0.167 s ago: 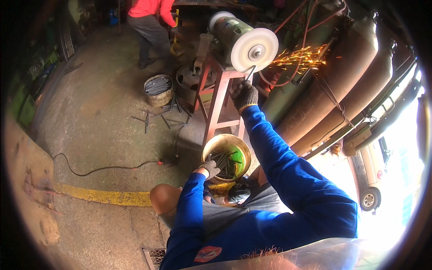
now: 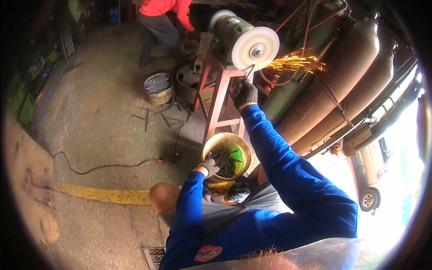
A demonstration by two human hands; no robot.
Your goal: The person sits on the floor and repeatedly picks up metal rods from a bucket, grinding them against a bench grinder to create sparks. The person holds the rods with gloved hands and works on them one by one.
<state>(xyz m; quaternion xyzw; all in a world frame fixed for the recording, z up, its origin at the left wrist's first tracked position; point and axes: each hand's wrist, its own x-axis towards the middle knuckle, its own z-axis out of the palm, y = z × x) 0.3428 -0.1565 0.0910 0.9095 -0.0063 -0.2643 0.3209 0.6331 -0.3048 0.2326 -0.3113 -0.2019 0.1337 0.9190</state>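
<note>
My right hand [image 2: 245, 94], in a dark knitted glove, is closed around a thin metal rod [image 2: 250, 73]. The rod's far end meets the lower edge of the pale grinding wheel [image 2: 245, 47] on a green bench grinder [image 2: 236, 29]. Orange sparks [image 2: 292, 62] spray off to the right. My left hand [image 2: 209, 167], also gloved, is closed at the near-left rim of a round bucket [image 2: 247, 153]; what its fingers grip is hard to make out. Several dark metal rods [image 2: 220, 161] lie inside the bucket, against its green inner wall.
A red metal stand [image 2: 216, 105] bears the grinder. Tall gas cylinders [image 2: 333, 85] lean at the right. Left of the stand are another bucket of rods [image 2: 159, 87] and loose rods [image 2: 162, 118]. A cable [image 2: 103, 168] crosses the floor. A person in red [image 2: 164, 15] bends at the back.
The person in red has shifted right and bent lower, and the yellow tool by that person no longer shows. The sparks have spread differently. My hands keep nearly the same places.
</note>
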